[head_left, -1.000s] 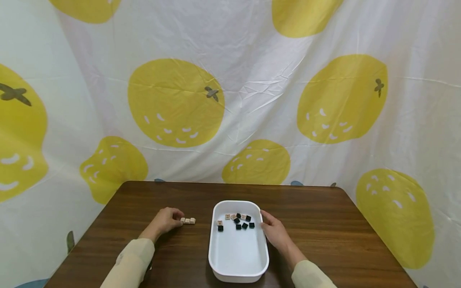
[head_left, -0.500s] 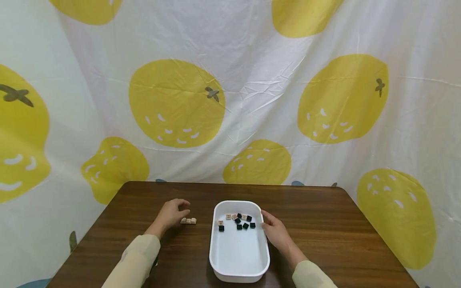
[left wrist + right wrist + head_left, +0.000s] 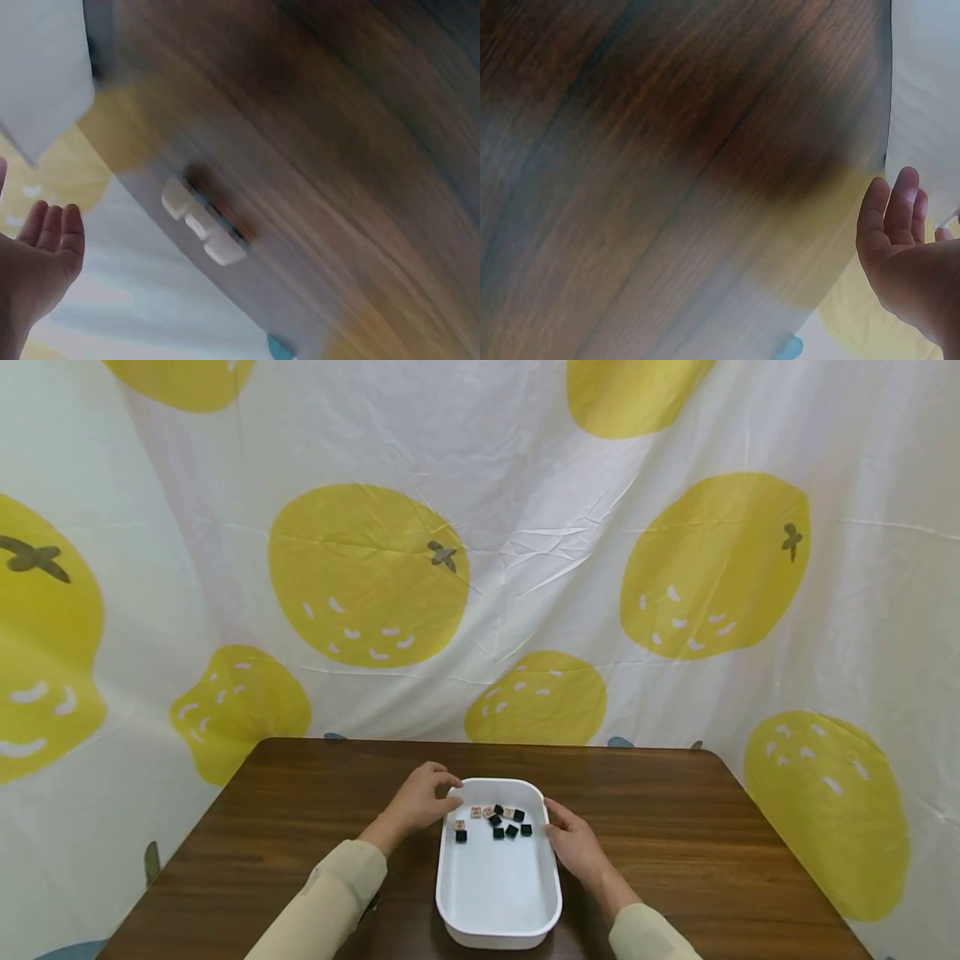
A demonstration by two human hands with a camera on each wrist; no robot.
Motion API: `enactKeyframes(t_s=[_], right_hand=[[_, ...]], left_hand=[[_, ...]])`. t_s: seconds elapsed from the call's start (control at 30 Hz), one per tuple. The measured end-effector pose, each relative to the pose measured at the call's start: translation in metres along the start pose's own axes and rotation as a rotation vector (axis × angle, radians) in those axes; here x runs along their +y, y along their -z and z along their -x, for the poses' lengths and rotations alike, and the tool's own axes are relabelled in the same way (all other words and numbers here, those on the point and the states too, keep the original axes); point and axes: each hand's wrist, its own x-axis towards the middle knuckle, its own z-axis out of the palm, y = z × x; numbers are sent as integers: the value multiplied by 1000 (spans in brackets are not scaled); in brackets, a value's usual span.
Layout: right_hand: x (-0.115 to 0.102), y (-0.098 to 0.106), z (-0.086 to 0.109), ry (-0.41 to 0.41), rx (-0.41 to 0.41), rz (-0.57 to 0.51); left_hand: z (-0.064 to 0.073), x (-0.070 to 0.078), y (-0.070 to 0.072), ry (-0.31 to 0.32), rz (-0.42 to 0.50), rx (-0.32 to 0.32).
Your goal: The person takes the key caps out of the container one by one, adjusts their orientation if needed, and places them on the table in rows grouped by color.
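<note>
A white tray (image 3: 498,893) stands on the table with several small black keycap-like pieces (image 3: 512,831) and a few cream ones (image 3: 476,812) near its far end. My left hand (image 3: 417,802) is at the tray's far left rim, thumb and fingers apart; I see nothing between them. My right hand (image 3: 579,846) rests against the tray's right side, its fingers fairly straight along the outer wall in the right wrist view. Three cream keycap-like pieces (image 3: 199,223) in a row, with dark undersides, lie on the table in the left wrist view; my left arm hides them in the head view.
The brown wooden table (image 3: 675,843) carries the tray near its front middle. A white cloth with yellow fruit prints (image 3: 525,593) hangs behind the table's far edge.
My left hand has lifted off the row of three cream pieces and moved right to the tray's rim. My right hand and the tray have stayed in place.
</note>
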Motion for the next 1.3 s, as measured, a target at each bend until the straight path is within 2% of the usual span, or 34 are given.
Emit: enactKeyframes(t_s=[0.1,0.27,0.43,0.63,0.8,1.07,1.3], right_hand=[[0,0,0,-1,-1,6],[-1,-1,1,23,8,8],[-2,-1,2,17,6,0],[-4,0,1,-24,-17,3],[-3,1,1,-26,-13,5],[-2,0,1,-23,-10,2],[-4,0,2,-7,-5,-5]], left_hand=[[-2,3,-9,53,-35,-47],[-4,6,-18,122,-108,-82],[-6,8,-23,150,-158,-104],[-9,12,-25,216,-209,-159],[-11,22,-24,278,-290,-160],[-14,32,-40,318,-579,-167],[-16,32,-44,325,-624,-157]])
